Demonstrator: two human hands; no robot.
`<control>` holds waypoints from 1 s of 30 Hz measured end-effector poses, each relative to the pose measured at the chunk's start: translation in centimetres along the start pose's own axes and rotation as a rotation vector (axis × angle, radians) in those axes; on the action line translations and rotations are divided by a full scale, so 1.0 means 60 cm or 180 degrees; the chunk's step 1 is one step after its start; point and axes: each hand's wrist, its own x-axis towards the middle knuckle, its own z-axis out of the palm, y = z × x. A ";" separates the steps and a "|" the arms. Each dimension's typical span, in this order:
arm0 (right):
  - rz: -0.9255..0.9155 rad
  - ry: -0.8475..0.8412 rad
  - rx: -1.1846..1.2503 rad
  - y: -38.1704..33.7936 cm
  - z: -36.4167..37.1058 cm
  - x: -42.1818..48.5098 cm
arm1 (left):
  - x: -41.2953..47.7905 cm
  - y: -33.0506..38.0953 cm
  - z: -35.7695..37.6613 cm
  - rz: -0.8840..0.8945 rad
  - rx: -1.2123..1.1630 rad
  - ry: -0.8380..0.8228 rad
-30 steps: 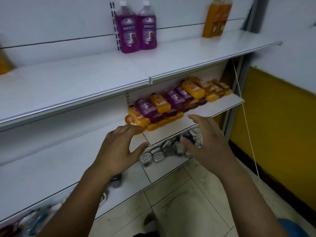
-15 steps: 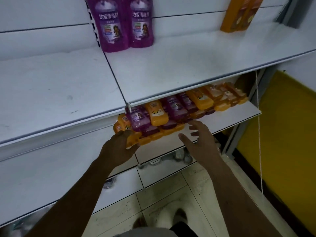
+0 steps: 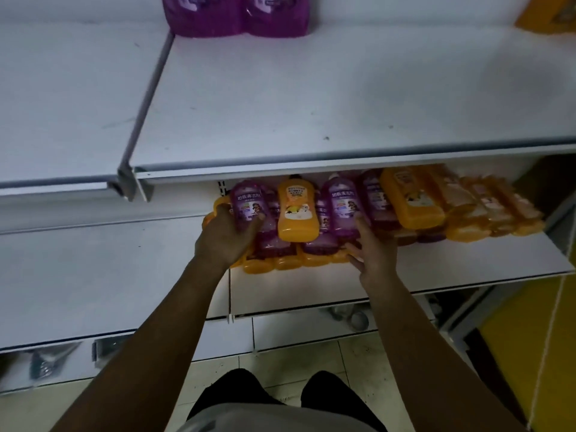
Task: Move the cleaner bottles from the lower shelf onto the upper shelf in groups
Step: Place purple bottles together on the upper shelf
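Observation:
Purple and orange cleaner bottles lie stacked on their sides on the lower shelf (image 3: 452, 269). My left hand (image 3: 226, 235) grips a purple bottle (image 3: 247, 202) at the stack's left end. My right hand (image 3: 372, 247) rests against another purple bottle (image 3: 343, 207), its fingers spread under the stack's front; whether it grips the bottle is unclear. An orange bottle (image 3: 297, 212) lies between the two hands. On the upper shelf (image 3: 311, 98) stand two purple bottles (image 3: 237, 14) at the back and an orange one (image 3: 545, 10) at the far right.
More orange bottles (image 3: 486, 210) fill the right part of the lower shelf. A metal divider (image 3: 146, 98) splits the upper shelf. Below hang small packaged items (image 3: 352, 316). A yellow wall (image 3: 536, 353) and a cord are on the right, tiled floor underneath.
The view has come closer and lower. Both hands have reached forward onto the stack; the left hand has closed round a purple bottle, the right has reached the stack's front.

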 end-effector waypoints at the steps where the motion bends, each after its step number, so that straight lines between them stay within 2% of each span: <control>1: 0.0087 0.0035 0.0127 -0.001 0.009 0.003 | 0.007 0.004 0.003 -0.0049 -0.0050 -0.0061; 5: 0.0250 0.0088 0.0550 0.002 0.024 0.008 | 0.021 0.014 0.002 -0.0183 -0.0582 -0.0310; 8: 0.0332 0.0013 0.0641 0.004 0.013 0.004 | 0.025 0.010 -0.001 -0.0234 -0.0624 -0.0369; 16: 0.0859 -0.0700 0.0873 0.004 -0.027 -0.028 | 0.044 0.043 -0.029 -0.0615 -0.0563 -0.1018; 18: 0.0982 -0.0876 0.0858 0.003 -0.040 -0.036 | 0.038 0.039 -0.036 -0.0664 -0.0604 -0.0955; 23: 0.1116 -0.1490 0.0507 -0.015 -0.069 -0.080 | 0.013 0.012 -0.064 -0.0916 -0.1404 -0.0263; 25: 0.1085 -0.1720 0.0329 -0.028 -0.075 -0.101 | 0.003 0.010 -0.068 -0.0977 -0.1472 -0.0185; 28: 0.1075 -0.1735 0.0217 -0.040 -0.077 -0.121 | -0.013 0.028 -0.050 -0.0972 -0.1283 -0.0259; 30: 0.1081 -0.1678 0.0236 -0.044 -0.078 -0.130 | -0.023 0.046 -0.035 -0.0951 -0.1305 -0.0107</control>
